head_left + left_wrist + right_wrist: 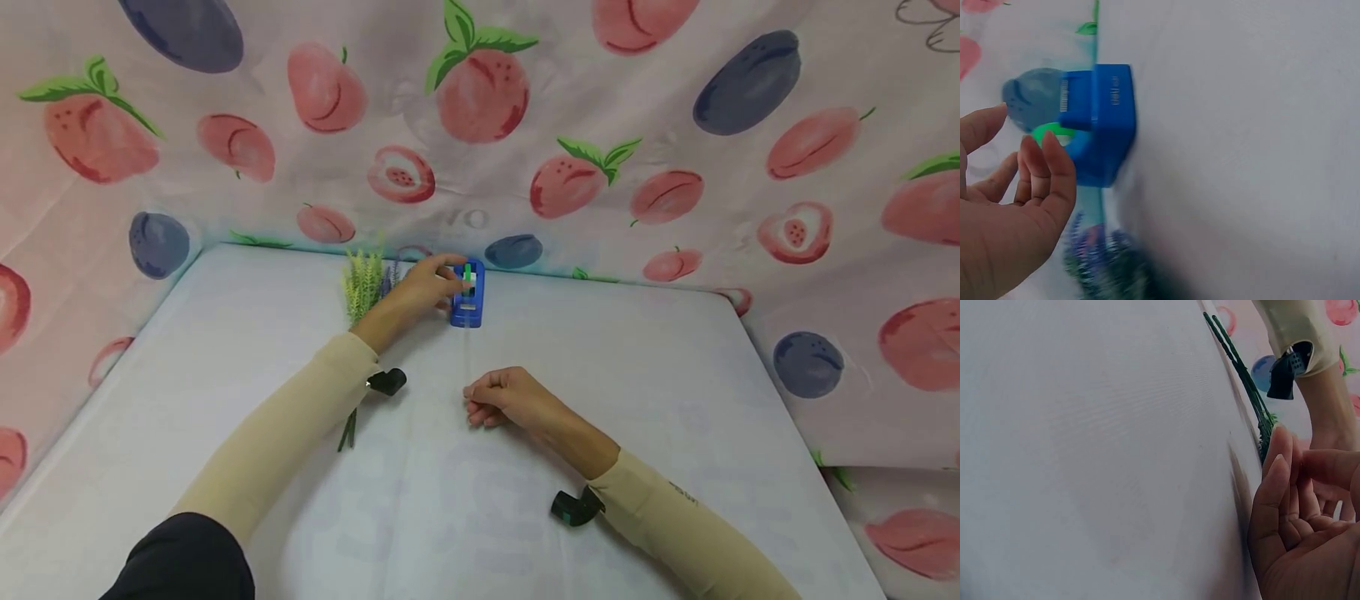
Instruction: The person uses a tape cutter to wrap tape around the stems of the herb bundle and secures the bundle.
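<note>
A blue tape dispenser (467, 318) with a green core stands near the table's back edge. My left hand (427, 287) is at its left side, fingers loosely bent and apart. In the left wrist view, that hand (1016, 206) has its fingertips close by the dispenser (1115, 103) and its green core (1054, 129); whether they touch is unclear. A faint clear strip of tape (467, 354) runs from the dispenser toward me. My right hand (521, 404) pinches its near end between thumb and fingers. The right wrist view shows this hand (1310, 531) pinching, the tape too faint to see.
Artificial flowers (362, 287), yellow-green and purple, lie left of the dispenser under my left forearm, their green stems (348, 429) pointing toward me. A fruit-patterned cloth (480, 192) rises behind the white table (637, 375). Small black cameras (387, 382) hang at both wrists.
</note>
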`<action>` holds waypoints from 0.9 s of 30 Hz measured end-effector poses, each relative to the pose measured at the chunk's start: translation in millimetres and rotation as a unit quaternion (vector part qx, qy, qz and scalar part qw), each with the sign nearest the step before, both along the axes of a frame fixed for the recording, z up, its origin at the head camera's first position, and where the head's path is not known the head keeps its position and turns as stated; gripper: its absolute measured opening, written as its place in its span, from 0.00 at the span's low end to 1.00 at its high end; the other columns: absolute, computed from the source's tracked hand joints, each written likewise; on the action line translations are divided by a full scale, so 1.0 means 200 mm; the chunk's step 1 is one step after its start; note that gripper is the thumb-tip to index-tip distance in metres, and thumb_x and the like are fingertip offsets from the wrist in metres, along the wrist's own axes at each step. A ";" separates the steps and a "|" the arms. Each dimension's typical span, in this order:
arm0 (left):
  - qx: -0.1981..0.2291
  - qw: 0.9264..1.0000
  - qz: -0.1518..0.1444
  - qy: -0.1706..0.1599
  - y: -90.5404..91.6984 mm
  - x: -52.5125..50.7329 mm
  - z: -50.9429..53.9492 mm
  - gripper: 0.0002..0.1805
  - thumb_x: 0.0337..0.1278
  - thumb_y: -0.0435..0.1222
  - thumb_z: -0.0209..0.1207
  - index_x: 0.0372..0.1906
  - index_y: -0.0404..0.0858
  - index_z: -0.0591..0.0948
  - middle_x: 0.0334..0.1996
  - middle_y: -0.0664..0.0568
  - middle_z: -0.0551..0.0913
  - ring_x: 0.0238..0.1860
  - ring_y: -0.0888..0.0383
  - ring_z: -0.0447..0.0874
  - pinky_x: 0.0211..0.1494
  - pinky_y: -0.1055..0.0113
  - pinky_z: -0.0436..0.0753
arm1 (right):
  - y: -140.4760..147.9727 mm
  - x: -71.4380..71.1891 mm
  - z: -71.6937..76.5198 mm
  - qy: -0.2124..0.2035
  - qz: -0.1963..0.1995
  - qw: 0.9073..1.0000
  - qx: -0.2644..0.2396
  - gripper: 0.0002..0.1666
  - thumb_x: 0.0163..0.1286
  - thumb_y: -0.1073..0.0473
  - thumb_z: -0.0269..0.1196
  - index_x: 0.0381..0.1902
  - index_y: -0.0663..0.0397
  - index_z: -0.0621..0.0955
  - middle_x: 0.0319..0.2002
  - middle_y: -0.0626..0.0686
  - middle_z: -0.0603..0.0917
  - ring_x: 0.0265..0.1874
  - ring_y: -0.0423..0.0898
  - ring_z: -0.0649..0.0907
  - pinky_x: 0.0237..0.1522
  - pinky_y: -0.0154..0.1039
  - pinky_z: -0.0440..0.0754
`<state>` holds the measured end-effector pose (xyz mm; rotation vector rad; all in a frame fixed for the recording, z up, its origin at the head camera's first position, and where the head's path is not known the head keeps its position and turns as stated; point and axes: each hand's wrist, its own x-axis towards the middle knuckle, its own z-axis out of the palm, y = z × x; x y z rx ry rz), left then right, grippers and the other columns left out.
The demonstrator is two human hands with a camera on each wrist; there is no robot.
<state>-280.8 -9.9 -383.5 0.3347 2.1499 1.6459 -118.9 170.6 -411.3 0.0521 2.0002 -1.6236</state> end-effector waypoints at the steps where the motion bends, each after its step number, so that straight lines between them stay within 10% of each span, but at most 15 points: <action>1: -0.004 1.000 -0.006 0.008 -0.01 0.01 0.02 0.30 0.69 0.38 0.63 0.74 0.43 0.70 0.53 0.42 0.74 0.52 0.42 0.79 0.56 0.46 0.81 | 0.00 0.00 0.00 0.000 0.000 1.000 -0.001 0.15 0.75 0.58 0.61 0.47 0.68 0.84 0.34 0.53 0.88 0.30 0.42 0.88 0.35 0.33 0.84; 13: -0.080 0.991 -0.063 0.084 -0.27 0.13 0.19 0.26 0.73 0.42 0.58 0.72 0.46 0.73 0.50 0.44 0.76 0.43 0.49 0.79 0.51 0.46 0.82 | -0.01 0.00 0.00 0.000 0.002 1.000 -0.009 0.12 0.75 0.59 0.62 0.42 0.65 0.83 0.31 0.52 0.87 0.29 0.42 0.88 0.33 0.34 0.84; 27: -0.120 0.987 -0.054 0.087 -0.60 0.24 0.20 0.27 0.74 0.43 0.58 0.73 0.42 0.71 0.49 0.43 0.74 0.47 0.40 0.76 0.45 0.53 0.83 | 0.01 0.01 0.00 0.017 0.006 1.000 -0.009 0.11 0.74 0.59 0.61 0.40 0.65 0.82 0.31 0.53 0.86 0.30 0.44 0.88 0.35 0.35 0.84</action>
